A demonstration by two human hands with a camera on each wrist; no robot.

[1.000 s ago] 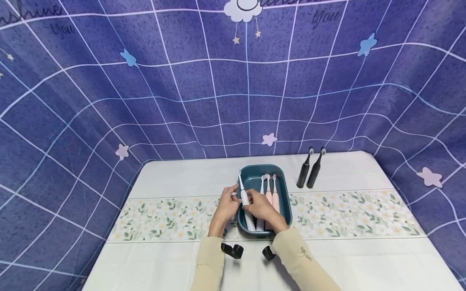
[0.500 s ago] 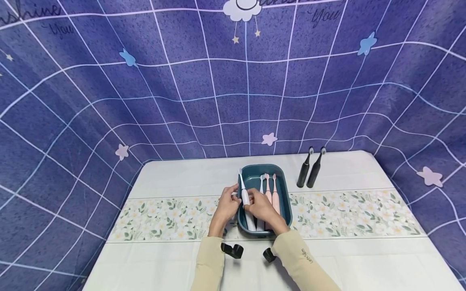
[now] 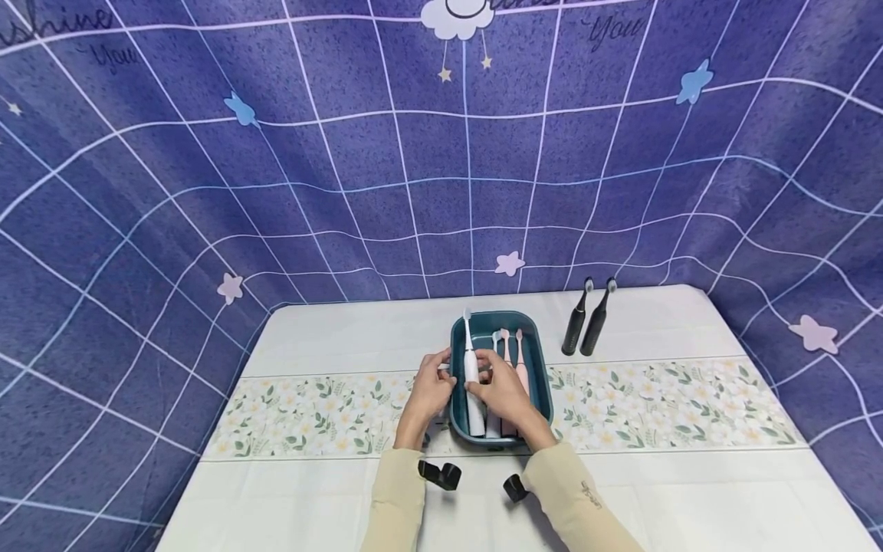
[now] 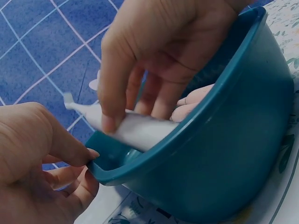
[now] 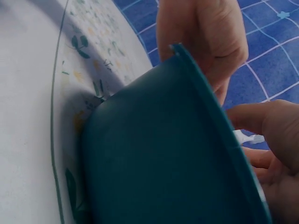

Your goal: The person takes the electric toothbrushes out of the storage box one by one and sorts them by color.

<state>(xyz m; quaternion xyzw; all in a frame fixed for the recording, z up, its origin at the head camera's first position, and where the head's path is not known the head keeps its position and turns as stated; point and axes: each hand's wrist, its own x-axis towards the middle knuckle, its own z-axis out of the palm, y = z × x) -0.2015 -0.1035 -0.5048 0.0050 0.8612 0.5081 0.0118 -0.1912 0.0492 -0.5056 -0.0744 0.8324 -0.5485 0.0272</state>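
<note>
Script on the blue grid-pattern curtain (image 3: 386, 153) reads "shine" and "You" at upper left and "You" again at upper right; a word beside the cloud print (image 3: 457, 17) is cut off by the frame. Lettering on the right sleeve (image 3: 569, 494) is too small to read.

The right hand (image 3: 505, 392) pinches a white toothbrush (image 3: 476, 415) between thumb and fingers; its handle is inside the teal tub (image 4: 243, 140), along the left side, and its head shows at the far rim. The left hand (image 3: 429, 391) is partly closed, thumb and fingers pinching the tub's left rim. Beside the held brush, in the tub, lie a second white toothbrush (image 3: 493, 426) and two pink toothbrushes (image 3: 522, 376). Two black toothbrushes (image 3: 574, 334) lie side by side on the bench (image 3: 331, 330), right of the tub.
</note>
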